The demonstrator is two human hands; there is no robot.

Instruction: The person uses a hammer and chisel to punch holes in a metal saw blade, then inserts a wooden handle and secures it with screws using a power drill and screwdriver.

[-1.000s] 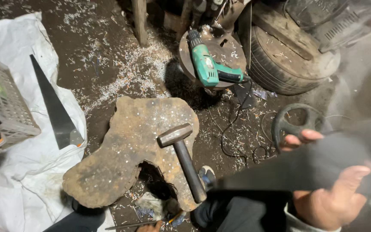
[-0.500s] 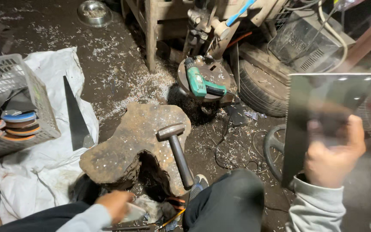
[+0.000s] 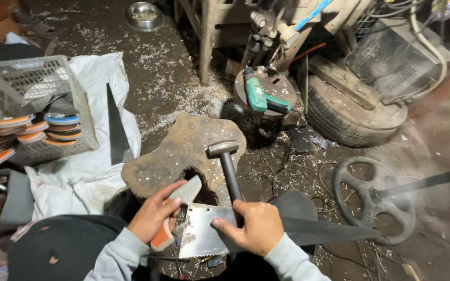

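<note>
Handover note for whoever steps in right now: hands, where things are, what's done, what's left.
Left hand: gripping an orange-handled tool, its grey end against the metal blade.
Right hand: pressing the blade flat near its wide end; the blade's long dark point runs off to the right.
Hammer: lying untouched on the rusty iron block, head away from the person.
Second dark blade: on the white sheet to the left, beside the plastic basket.
Green power tool: parked behind the block.
Done: blade positioned and steadied. Left: working the blade; no visible mark made yet.
</note>
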